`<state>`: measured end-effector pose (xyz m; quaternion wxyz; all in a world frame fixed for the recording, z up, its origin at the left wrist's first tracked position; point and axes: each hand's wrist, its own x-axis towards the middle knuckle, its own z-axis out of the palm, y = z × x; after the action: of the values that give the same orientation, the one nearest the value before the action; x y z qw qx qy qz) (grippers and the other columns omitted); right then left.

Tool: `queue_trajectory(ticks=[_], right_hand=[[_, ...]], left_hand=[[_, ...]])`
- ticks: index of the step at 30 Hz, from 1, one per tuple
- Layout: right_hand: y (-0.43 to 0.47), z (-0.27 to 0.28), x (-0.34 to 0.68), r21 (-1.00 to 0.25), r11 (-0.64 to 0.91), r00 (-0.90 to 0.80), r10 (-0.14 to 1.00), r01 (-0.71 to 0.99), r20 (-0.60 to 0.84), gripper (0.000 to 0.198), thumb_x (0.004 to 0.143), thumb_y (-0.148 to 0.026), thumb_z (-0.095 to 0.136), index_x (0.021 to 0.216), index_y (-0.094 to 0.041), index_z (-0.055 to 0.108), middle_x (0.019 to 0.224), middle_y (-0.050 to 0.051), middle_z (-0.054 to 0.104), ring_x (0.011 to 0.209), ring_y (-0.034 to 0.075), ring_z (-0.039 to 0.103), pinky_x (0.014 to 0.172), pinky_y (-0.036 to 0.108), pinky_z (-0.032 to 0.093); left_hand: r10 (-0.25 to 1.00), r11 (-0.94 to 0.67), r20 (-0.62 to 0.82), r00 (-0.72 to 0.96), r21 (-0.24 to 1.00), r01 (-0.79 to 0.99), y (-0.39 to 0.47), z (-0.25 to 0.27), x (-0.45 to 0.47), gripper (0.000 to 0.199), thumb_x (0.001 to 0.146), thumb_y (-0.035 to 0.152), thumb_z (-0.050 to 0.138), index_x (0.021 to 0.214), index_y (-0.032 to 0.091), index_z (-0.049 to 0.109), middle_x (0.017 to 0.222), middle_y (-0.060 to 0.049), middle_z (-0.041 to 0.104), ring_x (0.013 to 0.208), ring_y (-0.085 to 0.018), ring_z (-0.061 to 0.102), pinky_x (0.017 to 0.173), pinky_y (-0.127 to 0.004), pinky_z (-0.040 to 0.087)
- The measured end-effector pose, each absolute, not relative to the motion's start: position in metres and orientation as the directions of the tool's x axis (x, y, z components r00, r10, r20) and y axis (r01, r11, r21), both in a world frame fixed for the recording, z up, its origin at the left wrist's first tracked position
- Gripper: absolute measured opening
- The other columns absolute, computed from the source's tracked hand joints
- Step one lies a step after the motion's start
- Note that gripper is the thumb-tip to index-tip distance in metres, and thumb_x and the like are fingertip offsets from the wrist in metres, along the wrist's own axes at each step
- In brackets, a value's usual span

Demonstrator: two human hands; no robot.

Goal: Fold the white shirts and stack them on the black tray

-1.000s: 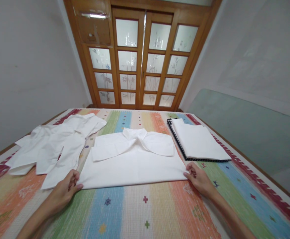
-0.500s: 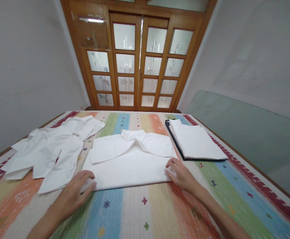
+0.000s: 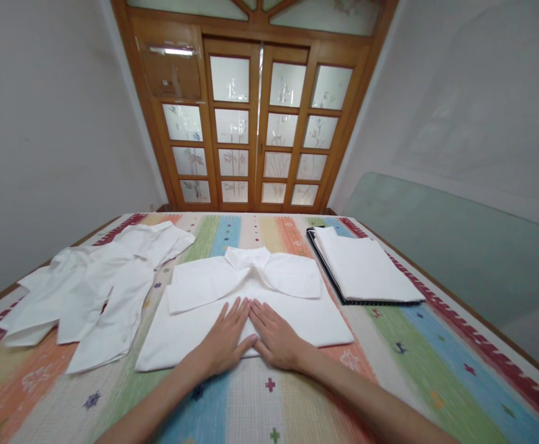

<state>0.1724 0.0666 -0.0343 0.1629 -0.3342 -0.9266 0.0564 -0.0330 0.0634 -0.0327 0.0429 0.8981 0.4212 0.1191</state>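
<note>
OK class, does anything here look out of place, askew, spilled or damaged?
The white clothing at left stands out: it lies loose and rumpled, while the middle shirt and the pile at right are folded. I see no spill or damage.

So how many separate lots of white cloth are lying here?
3: a loose heap at left, a collared shirt under the left hand and right hand, and a folded bundle at right. Some may be hidden.

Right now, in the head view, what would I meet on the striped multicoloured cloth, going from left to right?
Loosely spread white fabric, folded white collared shirt with the left hand and right hand resting on it, folded white cloth above a black layer.
</note>
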Motion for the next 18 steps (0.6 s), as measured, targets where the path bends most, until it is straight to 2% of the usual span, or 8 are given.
queue_trajectory(ticks=[3,6,10,13,18], right_hand=[[0.063,-0.032,0.179,-0.214,0.762,-0.722,0.647,0.611,0.246,0.07,0.093,-0.041,0.044,0.151,-0.01,0.019,0.154,0.016,0.023,0.144,0.026,0.016,0.116,0.047,0.023],[0.061,-0.029,0.19,-0.22,0.736,-0.701,0.677,0.64,0.227,0.072,0.092,-0.051,0.044,0.151,-0.018,0.02,0.155,0.012,0.023,0.144,0.027,0.017,0.116,0.05,0.021],[0.065,-0.035,0.205,-0.208,0.687,-0.647,0.726,0.696,0.233,0.071,0.091,-0.055,0.046,0.15,-0.022,0.023,0.155,0.009,0.024,0.144,0.027,0.018,0.115,0.05,0.02],[0.072,-0.042,0.221,-0.191,0.605,-0.558,0.792,0.773,0.249,0.068,0.093,-0.055,0.041,0.149,-0.02,0.027,0.154,0.011,0.027,0.142,0.027,0.022,0.115,0.05,0.022],[0.092,-0.052,0.253,-0.153,0.361,-0.314,0.912,0.92,0.263,0.065,0.096,-0.054,0.032,0.14,-0.008,0.042,0.141,0.02,0.046,0.133,0.031,0.039,0.112,0.05,0.025]], left_hand=[[0.748,-0.658,0.212,0.629,0.114,0.744,0.062,-0.042,-0.034,0.074,0.093,0.056,0.031,0.152,0.017,0.007,0.156,-0.011,0.022,0.144,-0.026,0.018,0.116,-0.046,0.018],[0.753,-0.646,0.239,0.614,0.085,0.759,0.061,-0.047,-0.043,0.075,0.091,0.061,0.034,0.152,0.022,0.013,0.156,-0.009,0.024,0.143,-0.027,0.021,0.116,-0.046,0.018],[0.783,-0.602,0.259,0.566,0.084,0.794,0.063,-0.047,-0.058,0.08,0.086,0.067,0.038,0.151,0.024,0.021,0.154,-0.008,0.03,0.141,-0.028,0.026,0.116,-0.045,0.016],[0.833,-0.534,0.236,0.5,0.108,0.838,0.065,-0.043,-0.07,0.079,0.085,0.068,0.039,0.149,0.024,0.027,0.152,-0.009,0.035,0.137,-0.028,0.034,0.113,-0.045,0.021],[0.937,-0.331,0.159,0.31,0.131,0.935,0.07,-0.034,-0.092,0.067,0.089,0.063,0.032,0.136,0.018,0.048,0.135,-0.012,0.056,0.123,-0.03,0.051,0.105,-0.045,0.033]])
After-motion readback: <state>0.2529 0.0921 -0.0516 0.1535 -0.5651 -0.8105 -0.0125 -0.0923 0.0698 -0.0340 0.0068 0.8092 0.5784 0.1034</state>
